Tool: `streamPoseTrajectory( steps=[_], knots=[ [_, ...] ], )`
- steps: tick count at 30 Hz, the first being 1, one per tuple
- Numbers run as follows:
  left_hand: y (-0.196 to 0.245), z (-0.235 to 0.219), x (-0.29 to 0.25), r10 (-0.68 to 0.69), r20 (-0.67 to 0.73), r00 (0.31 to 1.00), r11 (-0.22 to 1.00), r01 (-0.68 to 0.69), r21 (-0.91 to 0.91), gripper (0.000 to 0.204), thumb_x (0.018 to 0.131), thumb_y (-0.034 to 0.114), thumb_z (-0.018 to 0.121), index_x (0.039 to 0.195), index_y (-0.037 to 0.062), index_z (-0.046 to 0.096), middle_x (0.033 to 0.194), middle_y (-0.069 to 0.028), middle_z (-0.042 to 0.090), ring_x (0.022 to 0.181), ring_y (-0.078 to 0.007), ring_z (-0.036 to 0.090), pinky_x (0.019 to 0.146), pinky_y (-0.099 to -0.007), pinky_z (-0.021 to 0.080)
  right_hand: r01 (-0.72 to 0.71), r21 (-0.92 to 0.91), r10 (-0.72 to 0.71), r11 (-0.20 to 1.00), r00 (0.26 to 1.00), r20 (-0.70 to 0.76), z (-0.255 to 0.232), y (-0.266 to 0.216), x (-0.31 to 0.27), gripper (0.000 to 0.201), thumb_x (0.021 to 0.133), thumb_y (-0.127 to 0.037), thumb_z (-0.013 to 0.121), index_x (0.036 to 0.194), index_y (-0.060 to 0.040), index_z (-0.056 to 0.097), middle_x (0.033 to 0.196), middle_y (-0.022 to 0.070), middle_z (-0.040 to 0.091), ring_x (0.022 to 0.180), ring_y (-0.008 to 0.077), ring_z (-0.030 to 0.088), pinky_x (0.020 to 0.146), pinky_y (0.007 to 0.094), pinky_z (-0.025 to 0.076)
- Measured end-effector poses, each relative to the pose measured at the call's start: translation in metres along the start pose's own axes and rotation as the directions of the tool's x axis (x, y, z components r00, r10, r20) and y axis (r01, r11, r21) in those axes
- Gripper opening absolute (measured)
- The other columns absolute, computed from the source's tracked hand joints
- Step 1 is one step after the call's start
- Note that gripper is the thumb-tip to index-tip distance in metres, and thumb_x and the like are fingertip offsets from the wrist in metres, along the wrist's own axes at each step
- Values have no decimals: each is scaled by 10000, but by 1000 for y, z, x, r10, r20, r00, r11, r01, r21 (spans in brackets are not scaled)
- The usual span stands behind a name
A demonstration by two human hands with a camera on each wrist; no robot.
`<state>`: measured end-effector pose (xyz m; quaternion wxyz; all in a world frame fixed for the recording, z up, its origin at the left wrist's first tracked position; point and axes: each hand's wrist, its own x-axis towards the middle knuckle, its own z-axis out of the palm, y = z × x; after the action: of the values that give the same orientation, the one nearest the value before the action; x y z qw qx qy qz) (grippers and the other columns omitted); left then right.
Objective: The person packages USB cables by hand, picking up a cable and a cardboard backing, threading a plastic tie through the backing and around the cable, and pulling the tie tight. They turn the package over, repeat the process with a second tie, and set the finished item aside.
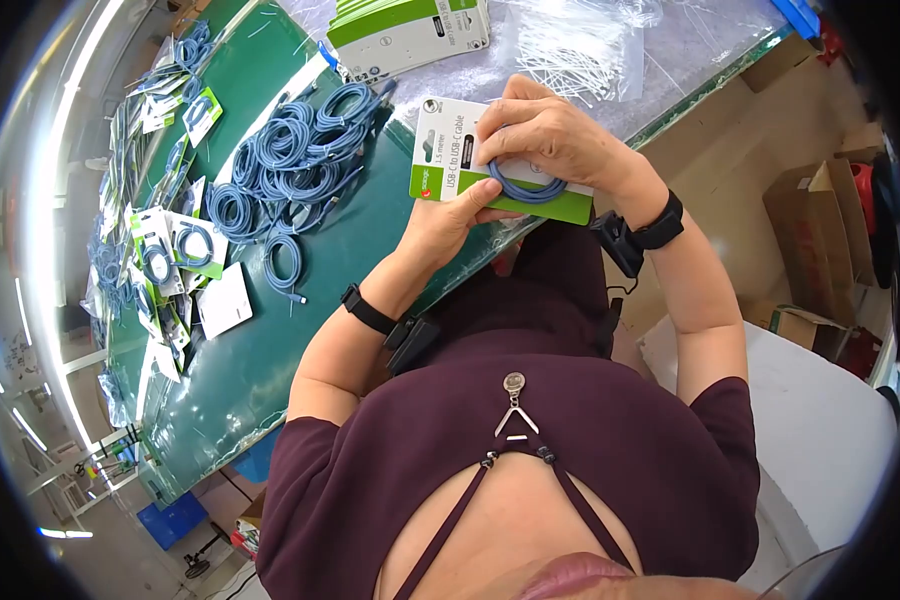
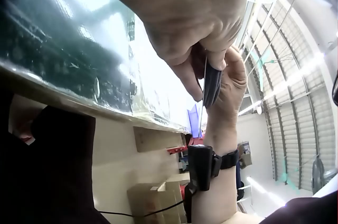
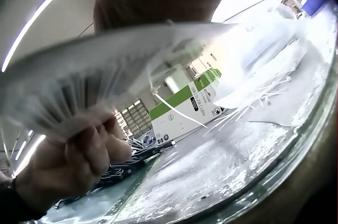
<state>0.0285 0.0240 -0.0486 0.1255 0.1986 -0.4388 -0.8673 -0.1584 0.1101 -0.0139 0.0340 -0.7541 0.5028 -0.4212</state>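
Only the head view gave us the card's face: white with a green band, printed "USB-C to USB-C cable". On the card (image 1: 440, 150) lay a blue cable coil (image 1: 530, 195), near the end closer to the right wrist. Our left hand (image 1: 438, 228) gripped the card's near side, thumb on top; our right hand (image 1: 560, 138) pinched the coil against the face, fingers bent.

The left wrist view showed card and coil edge-on between the hands. The right wrist view showed the card's underside and a white tie (image 3: 182, 112) sticking out beneath, which we could not see from the head. It also showed the printed side of the card stack (image 1: 400, 45) more squarely.

The near edge of the surface (image 1: 220, 400) slanted below our hands, and the card's nearest corner reached past it. Beyond the card sat the stack and a clear bag of white ties (image 1: 580, 50), the bag near the far end of that edge. Loose coils (image 1: 290, 140) lay left of our hands, with carded cables (image 1: 190, 240) farther left. A green strip separated them from the near edge; on our right, floor stretched between the edge and cardboard boxes (image 1: 815, 225).
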Motion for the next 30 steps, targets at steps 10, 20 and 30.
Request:
streamPoseTrajectory(
  steps=[10, 20, 30],
  knots=[
    [7, -8, 10, 67, -30, 997, 996, -68, -57, 444, 911, 61, 630, 1309, 18, 438, 1156, -122, 581, 1035, -267, 634, 827, -437, 605, -99, -92, 80, 991, 979, -189, -7, -2, 7, 214, 742, -40, 689, 946, -101, 694, 933, 11, 623, 887, 229, 553, 848, 332, 461],
    [-3, -13, 9, 113, -69, 991, 992, -117, -55, 397, 922, 59, 616, 1286, 30, 461, 1157, -121, 591, 1012, -250, 639, 828, -428, 601, -287, -297, 226, 911, 948, -223, 33, -36, -24, 337, 704, -106, 764, 1015, -77, 636, 902, 45, 604, 907, 254, 573, 940, 390, 400],
    [-1, -23, 12, 82, -107, 991, 994, -89, -64, 353, 936, 48, 584, 1269, 22, 469, 1135, -115, 598, 976, -243, 652, 788, -428, 613, -147, -341, 98, 929, 983, -157, 41, -24, -21, 193, 755, -101, 721, 922, -73, 629, 899, 42, 598, 921, 253, 577, 941, 423, 388]
  ],
)
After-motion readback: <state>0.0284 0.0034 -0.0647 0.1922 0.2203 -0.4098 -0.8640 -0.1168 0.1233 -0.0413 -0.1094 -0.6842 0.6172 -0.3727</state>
